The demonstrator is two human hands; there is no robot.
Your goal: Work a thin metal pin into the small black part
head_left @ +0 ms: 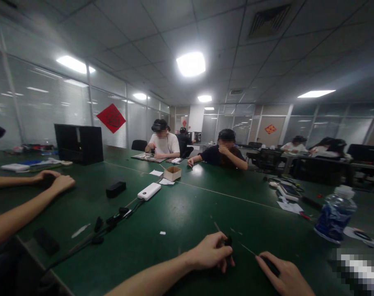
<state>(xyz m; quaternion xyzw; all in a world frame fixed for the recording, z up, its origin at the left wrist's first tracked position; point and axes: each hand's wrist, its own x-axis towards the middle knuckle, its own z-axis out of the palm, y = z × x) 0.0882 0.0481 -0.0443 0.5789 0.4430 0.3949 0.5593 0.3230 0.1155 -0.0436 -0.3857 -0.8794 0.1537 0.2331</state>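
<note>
My left hand (212, 251) is closed in a pinch above the green table, right of the middle. Between its thumb and fingers sits a small black piece (228, 241), whose kind I cannot make out. To the right, my right hand (284, 273) curls around a slim tool with a thin, light shaft (247, 248) that points toward my left hand. Something dark, perhaps its handle, shows under those fingers. The shaft's tip ends a little short of the black piece. A small white scrap (162, 233) lies left of my left hand.
The green table (180, 209) carries a white power bank (149, 191), a black block (115, 189), dark cables (109, 224) and a small open box (172, 173). A bottle (336, 213) stands at right. A co-worker's hands (52, 182) rest at left; others sit across.
</note>
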